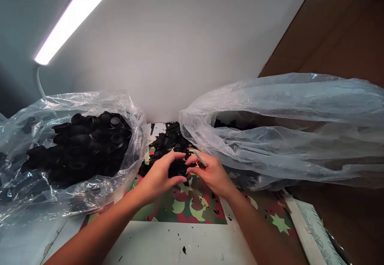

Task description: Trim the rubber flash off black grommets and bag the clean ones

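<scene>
My left hand (163,173) is over the pile of black scraps (166,141), its thumb and forefinger curved wide apart. Only black shows in that gap, and I cannot make out a separate piece against the pile. Facing it, my right hand (213,175) has a thin, pale, stick-like tool (200,159) lodged between its bent fingers; the tool's working end is hidden. The fingertips of both hands are close together. To the left, a clear plastic bag (136,137) holds many black ribbed rubber parts (87,145).
At right lies another clear plastic bag (285,97), its mouth open, with black pieces inside. A cardboard sheet (345,29) rises behind it. Black bits are scattered on the patterned mat (216,213) and white table (162,245). A lit lamp (78,17) hangs at upper left.
</scene>
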Demonstrator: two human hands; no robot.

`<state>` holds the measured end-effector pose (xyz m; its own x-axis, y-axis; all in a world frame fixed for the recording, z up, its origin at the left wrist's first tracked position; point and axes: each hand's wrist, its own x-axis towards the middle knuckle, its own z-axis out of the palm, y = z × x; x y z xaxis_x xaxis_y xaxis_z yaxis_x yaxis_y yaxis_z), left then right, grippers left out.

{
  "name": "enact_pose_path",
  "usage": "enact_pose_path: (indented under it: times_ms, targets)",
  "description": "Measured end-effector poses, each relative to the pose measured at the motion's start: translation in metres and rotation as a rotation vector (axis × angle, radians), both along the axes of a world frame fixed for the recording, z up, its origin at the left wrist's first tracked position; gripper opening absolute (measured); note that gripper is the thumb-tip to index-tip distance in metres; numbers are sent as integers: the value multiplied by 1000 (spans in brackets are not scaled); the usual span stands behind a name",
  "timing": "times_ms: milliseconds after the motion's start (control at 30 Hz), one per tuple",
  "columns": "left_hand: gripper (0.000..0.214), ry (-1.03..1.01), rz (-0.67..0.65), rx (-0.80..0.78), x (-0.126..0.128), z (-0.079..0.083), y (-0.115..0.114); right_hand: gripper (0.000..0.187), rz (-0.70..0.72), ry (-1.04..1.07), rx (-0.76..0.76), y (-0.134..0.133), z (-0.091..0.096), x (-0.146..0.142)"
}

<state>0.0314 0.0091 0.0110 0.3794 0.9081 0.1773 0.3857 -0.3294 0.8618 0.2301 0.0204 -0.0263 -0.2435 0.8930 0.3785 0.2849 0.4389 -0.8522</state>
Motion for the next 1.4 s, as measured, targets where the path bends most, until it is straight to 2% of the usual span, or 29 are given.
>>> enact_pose_path:
  times_ms: [133,300,367,467,600,667,733,800,867,933,1033,1167,1233,1400]
  targets:
    - [37,-93,19,-128,-2,-7,-2,9,-48,119,-23,-10,-3,-13]
    - [34,-246,-34,-391,-12,-6,-6,14,-143,142,-67,-11,-2,-18]
    - [35,-268,39,-399,-14,-7,-6,21,-212,143,-57,-11,0,-18]
    - [32,-269,165,-316,-14,-10,-4,28,-273,117,-38,-14,2,-21]
    - [31,-307,226,-269,-11,-11,-6,37,-111,140,-150,-23,0,-30]
    - [38,-412,236,-401,-9,-9,-9,43,-108,181,-172,-26,-3,-33]
    - [44,-553,231,-591,-8,-5,-12,34,-187,221,-133,-26,-5,-34]
    - [46,-686,209,-731,-7,-3,-13,42,-293,273,-38,-25,-5,-31]
    - [43,-781,199,-780,-6,-3,-13,56,-364,328,56,-24,-3,-28]
    - [37,-830,208,-785,-5,-5,-12,61,-371,370,63,-25,0,-25]
    - [31,-870,238,-764,-5,-11,-11,53,-323,372,11,-27,4,-25]
    - [38,-935,308,-796,-3,-12,-12,16,-273,233,170,-31,3,-31]
    - [41,-955,305,-795,-1,-10,-13,6,-228,190,220,-33,1,-33]
    - [46,-871,295,-686,-1,-8,-14,8,-113,36,314,-34,1,-32]
